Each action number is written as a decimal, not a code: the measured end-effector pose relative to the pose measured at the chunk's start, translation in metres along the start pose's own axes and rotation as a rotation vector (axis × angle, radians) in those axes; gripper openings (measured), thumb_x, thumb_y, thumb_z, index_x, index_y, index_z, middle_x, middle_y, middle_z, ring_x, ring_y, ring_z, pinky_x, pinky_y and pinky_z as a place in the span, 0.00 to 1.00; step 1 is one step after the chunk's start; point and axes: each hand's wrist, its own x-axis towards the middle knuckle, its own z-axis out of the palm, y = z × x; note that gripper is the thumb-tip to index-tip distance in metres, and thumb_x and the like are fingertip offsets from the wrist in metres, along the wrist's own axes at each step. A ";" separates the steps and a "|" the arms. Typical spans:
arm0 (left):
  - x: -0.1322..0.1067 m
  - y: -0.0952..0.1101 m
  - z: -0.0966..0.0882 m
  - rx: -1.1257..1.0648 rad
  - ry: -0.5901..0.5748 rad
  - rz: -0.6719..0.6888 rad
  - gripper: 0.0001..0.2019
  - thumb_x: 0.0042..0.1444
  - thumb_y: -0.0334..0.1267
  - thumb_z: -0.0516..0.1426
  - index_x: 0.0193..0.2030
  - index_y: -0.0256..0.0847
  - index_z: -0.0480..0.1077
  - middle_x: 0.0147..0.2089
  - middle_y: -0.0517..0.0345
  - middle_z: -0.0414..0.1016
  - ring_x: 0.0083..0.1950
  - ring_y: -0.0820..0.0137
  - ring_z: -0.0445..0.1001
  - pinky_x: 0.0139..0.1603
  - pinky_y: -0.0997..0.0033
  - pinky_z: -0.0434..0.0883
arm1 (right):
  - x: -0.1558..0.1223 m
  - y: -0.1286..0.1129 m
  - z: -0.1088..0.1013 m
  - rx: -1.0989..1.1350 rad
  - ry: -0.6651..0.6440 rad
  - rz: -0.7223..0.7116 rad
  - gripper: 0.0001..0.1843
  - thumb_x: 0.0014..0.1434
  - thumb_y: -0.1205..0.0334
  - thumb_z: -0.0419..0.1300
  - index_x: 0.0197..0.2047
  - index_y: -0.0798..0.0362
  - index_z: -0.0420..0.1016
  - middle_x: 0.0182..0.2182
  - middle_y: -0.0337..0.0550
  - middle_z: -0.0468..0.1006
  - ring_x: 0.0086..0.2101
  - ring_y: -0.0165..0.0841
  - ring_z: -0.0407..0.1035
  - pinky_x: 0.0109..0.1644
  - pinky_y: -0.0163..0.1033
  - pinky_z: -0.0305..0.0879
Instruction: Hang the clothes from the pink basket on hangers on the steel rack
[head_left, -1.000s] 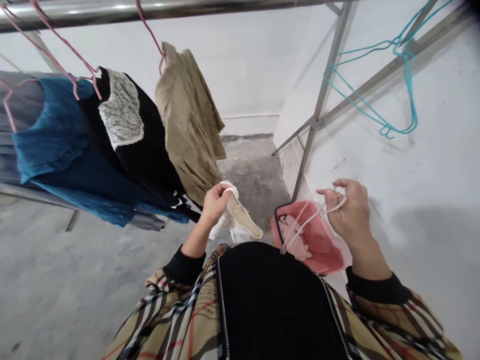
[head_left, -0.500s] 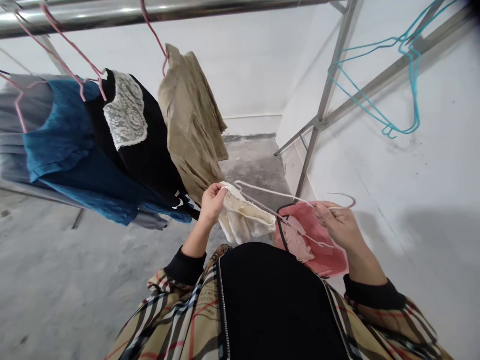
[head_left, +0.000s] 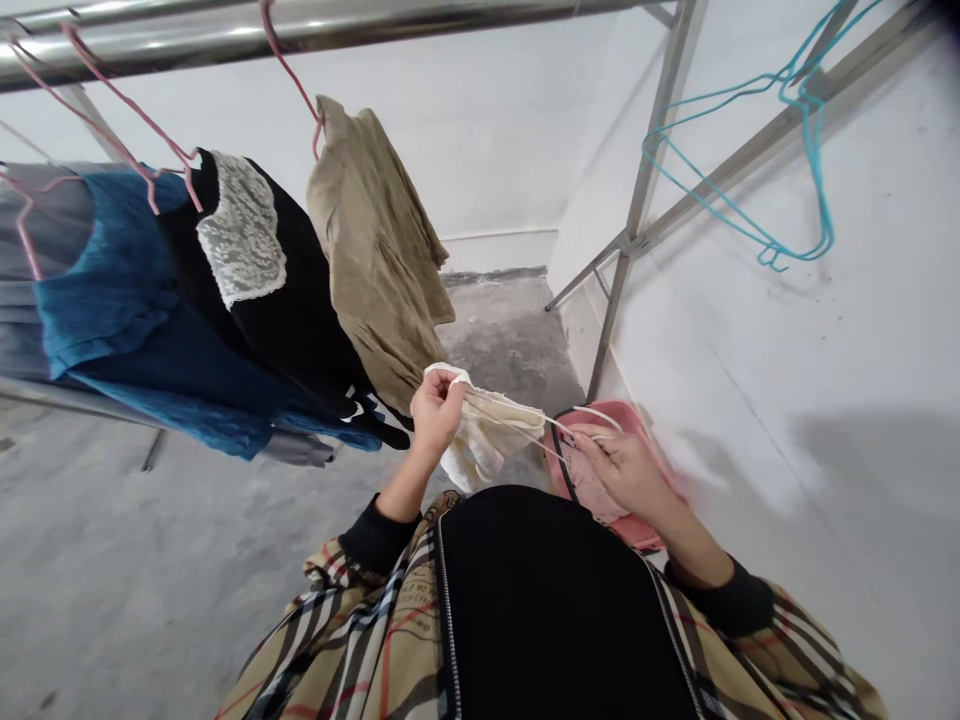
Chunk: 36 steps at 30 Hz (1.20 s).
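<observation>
My left hand (head_left: 438, 408) pinches the edge of a cream-white garment (head_left: 480, 450), which hangs bunched below the fingers; its exact kind is hard to make out. In my right hand (head_left: 619, 465) is a pale wire clothes hanger (head_left: 551, 421), gripped close to its hook. The hanger's far end lies at the garment's opening, beside my left fingers, and its tip is hidden there. Behind and below my right hand stands a pink basket (head_left: 651, 425) with light pink cloth (head_left: 589, 488) inside.
A metal rail (head_left: 420, 25) crosses the top, carrying a khaki garment (head_left: 375, 240), a black top with lace (head_left: 292, 300) and a blue top (head_left: 127, 260) on pink hangers. Turquoise hangers (head_left: 814, 160) hang from the rack's frame (head_left: 634, 225) at right, near the white wall (head_left: 862, 400).
My right hand has moved left with the hanger, bringing its far end to the garment's opening. My left hand, holding the garment, has shifted slightly right.
</observation>
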 end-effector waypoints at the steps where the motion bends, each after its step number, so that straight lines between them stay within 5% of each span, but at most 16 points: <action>1: -0.005 -0.001 0.003 0.048 -0.005 0.047 0.06 0.50 0.38 0.59 0.33 0.39 0.68 0.27 0.63 0.69 0.27 0.76 0.67 0.31 0.77 0.65 | 0.002 0.002 0.008 0.008 0.004 0.015 0.20 0.67 0.51 0.51 0.37 0.49 0.83 0.43 0.46 0.84 0.43 0.41 0.78 0.49 0.46 0.74; 9: -0.047 0.000 0.014 0.383 -0.258 0.431 0.04 0.54 0.36 0.56 0.36 0.41 0.70 0.26 0.63 0.70 0.25 0.75 0.67 0.29 0.75 0.64 | 0.035 0.026 0.061 0.232 0.156 0.059 0.22 0.66 0.48 0.51 0.35 0.53 0.80 0.39 0.49 0.83 0.41 0.39 0.77 0.47 0.42 0.72; 13: -0.039 0.008 0.000 0.494 -0.266 0.555 0.04 0.56 0.35 0.55 0.36 0.41 0.70 0.27 0.61 0.72 0.28 0.73 0.70 0.31 0.73 0.66 | 0.038 0.045 0.063 0.265 0.185 0.067 0.23 0.64 0.45 0.52 0.31 0.53 0.78 0.34 0.48 0.82 0.36 0.38 0.77 0.42 0.41 0.72; 16: -0.033 0.010 -0.005 0.501 -0.263 0.634 0.03 0.57 0.35 0.55 0.36 0.41 0.69 0.30 0.58 0.74 0.33 0.69 0.72 0.36 0.70 0.67 | 0.038 0.051 0.059 0.240 0.069 0.015 0.24 0.64 0.46 0.52 0.25 0.52 0.75 0.32 0.47 0.82 0.34 0.37 0.76 0.40 0.40 0.71; 19: -0.038 0.006 -0.002 0.513 -0.392 0.710 0.02 0.57 0.34 0.55 0.36 0.41 0.69 0.33 0.56 0.76 0.38 0.66 0.73 0.42 0.65 0.68 | 0.040 0.048 0.059 0.242 0.026 0.009 0.24 0.64 0.46 0.53 0.25 0.53 0.75 0.31 0.46 0.81 0.32 0.36 0.75 0.38 0.39 0.70; 24: -0.047 0.016 -0.003 0.745 -0.640 0.844 0.03 0.58 0.36 0.58 0.37 0.42 0.72 0.36 0.55 0.79 0.41 0.64 0.72 0.44 0.62 0.65 | 0.044 0.043 0.061 0.304 0.153 0.052 0.26 0.63 0.41 0.52 0.26 0.53 0.76 0.31 0.47 0.81 0.33 0.36 0.74 0.38 0.39 0.70; 29: -0.036 0.046 -0.017 0.949 -0.451 0.908 0.15 0.59 0.45 0.61 0.52 0.49 0.74 0.53 0.49 0.77 0.54 0.56 0.69 0.52 0.57 0.62 | 0.047 0.036 0.048 0.306 0.136 -0.012 0.26 0.63 0.42 0.53 0.26 0.52 0.77 0.28 0.45 0.80 0.31 0.36 0.74 0.38 0.41 0.70; 33: -0.025 0.050 -0.024 1.062 -0.476 0.795 0.12 0.63 0.41 0.57 0.51 0.50 0.76 0.35 0.54 0.78 0.37 0.64 0.71 0.34 0.69 0.61 | 0.051 0.018 0.036 0.290 0.072 -0.130 0.22 0.65 0.49 0.53 0.27 0.52 0.78 0.29 0.45 0.81 0.32 0.36 0.74 0.40 0.41 0.70; 36: -0.019 0.049 -0.032 1.068 -0.453 0.745 0.10 0.63 0.39 0.56 0.47 0.51 0.78 0.30 0.57 0.76 0.33 0.66 0.71 0.27 0.70 0.55 | 0.054 0.017 0.022 0.286 0.078 -0.134 0.13 0.62 0.52 0.59 0.37 0.51 0.80 0.36 0.45 0.81 0.37 0.35 0.74 0.44 0.41 0.70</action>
